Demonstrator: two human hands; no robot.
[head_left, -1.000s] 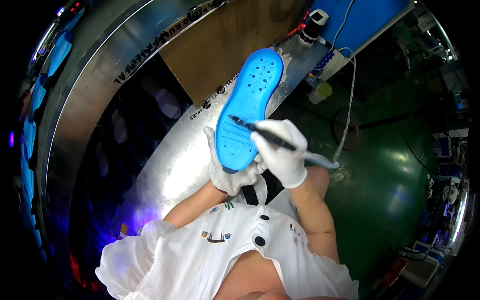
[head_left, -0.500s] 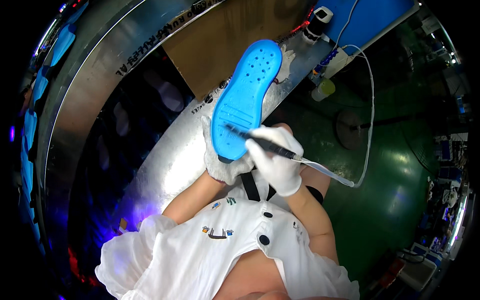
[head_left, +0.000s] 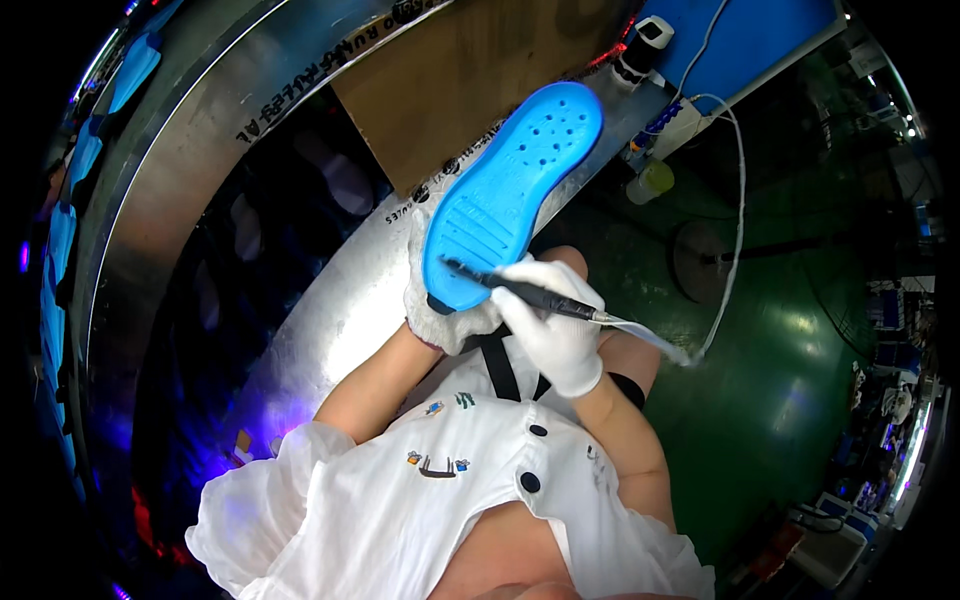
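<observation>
A bright blue shoe sole lies slanted in front of me, its holed toe end pointing up and right. My left hand, in a whitish knit glove, is wrapped round its heel from below and behind; most fingers are hidden. A small black piece shows at the heel's edge. In a white glove, my right hand grips a slim black brush like a pen. The brush tip is over the heel area, below the raised ridges. Whether it touches the surface I cannot tell.
A thin hose loops from the brush to the right. Behind the sole are a brown board and a metal ledge. At the back right stand a white-and-black device and a yellowish cup. Dim sole-shaped pieces lie left.
The sole's toe end has swung to the right, covering the pale glove seen behind it. The brush tip has shifted slightly down and left toward the heel's edge.
</observation>
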